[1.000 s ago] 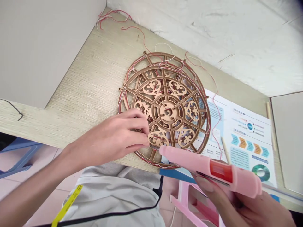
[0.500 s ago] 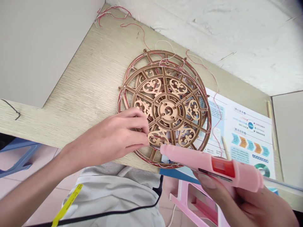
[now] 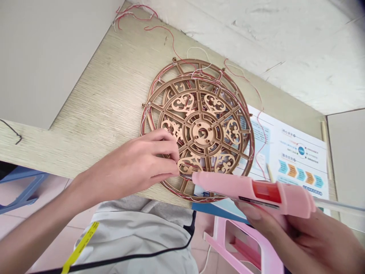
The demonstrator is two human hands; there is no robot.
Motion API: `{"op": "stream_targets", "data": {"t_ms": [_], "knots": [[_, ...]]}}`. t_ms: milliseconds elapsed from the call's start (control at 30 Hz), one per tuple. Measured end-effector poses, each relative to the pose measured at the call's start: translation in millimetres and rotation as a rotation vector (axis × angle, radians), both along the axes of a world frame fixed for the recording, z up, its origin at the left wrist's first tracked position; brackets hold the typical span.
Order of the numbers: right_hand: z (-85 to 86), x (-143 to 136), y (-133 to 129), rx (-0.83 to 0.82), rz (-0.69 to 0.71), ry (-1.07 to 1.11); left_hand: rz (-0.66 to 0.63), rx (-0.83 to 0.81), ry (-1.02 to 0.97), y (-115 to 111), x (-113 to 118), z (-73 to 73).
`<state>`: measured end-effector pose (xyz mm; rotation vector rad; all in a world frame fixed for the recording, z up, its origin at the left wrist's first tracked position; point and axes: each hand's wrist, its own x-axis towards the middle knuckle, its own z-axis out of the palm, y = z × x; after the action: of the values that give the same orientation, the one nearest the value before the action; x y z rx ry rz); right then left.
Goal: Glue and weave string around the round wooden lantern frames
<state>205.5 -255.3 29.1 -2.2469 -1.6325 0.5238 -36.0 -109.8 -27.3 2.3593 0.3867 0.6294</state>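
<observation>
My right hand (image 3: pixel 308 236) is wrapped round a pink hot glue gun (image 3: pixel 239 188), with a clear glue stick (image 3: pixel 339 205) jutting from its back end. The gun points left, its metal nozzle (image 3: pixel 186 176) over the lower part of a round brown ornamental frame (image 3: pixel 203 133) with scrollwork panels. At that frame's lower left, my left hand (image 3: pixel 142 163) has its fingers curled and pressed together close to the nozzle; what they pinch is hidden. Red and white wires (image 3: pixel 196 198) run along the frame's rim. A second similar round frame (image 3: pixel 196 62) lies beneath, mostly covered.
Loose red and white wires (image 3: pixel 137 13) lie at the table's back. Printed sheets (image 3: pixel 299 163) extend under the frames on the right. A white wall (image 3: pixel 256 45) stands behind, with a grey panel (image 3: pixel 51 57) at left. Pink (image 3: pixel 216 236) and blue (image 3: pixel 23 184) stools stand below the table edge.
The glue gun has tilted slightly, its back end rising, and its nozzle and glue stick now show more. The left hand and the frames have hardly moved.
</observation>
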Motion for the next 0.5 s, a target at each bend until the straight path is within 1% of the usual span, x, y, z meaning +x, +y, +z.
{"op": "stream_targets", "data": {"t_ms": [133,200,233,333,367,500], "knots": [[8.4,8.7,16.9,0.017,0.214,-0.024,-0.003,0.015,-0.014,0.4,0.8,0.1],[9.5,9.9,20.1,0.040,0.266,-0.022,-0.003,0.018,-0.016,0.3,1.1,0.4],[9.3,9.3,19.7,0.048,0.250,-0.025,-0.002,0.018,-0.015,0.2,1.1,0.5],[7.3,5.3,14.2,0.057,0.114,-0.025,-0.005,0.011,-0.015,0.2,0.7,0.3],[6.8,4.3,12.6,0.059,0.091,-0.014,-0.007,0.009,-0.016,0.3,0.6,0.1],[9.4,0.9,12.8,0.025,0.132,0.032,-0.010,0.006,-0.018,0.6,1.3,-0.8]]}}
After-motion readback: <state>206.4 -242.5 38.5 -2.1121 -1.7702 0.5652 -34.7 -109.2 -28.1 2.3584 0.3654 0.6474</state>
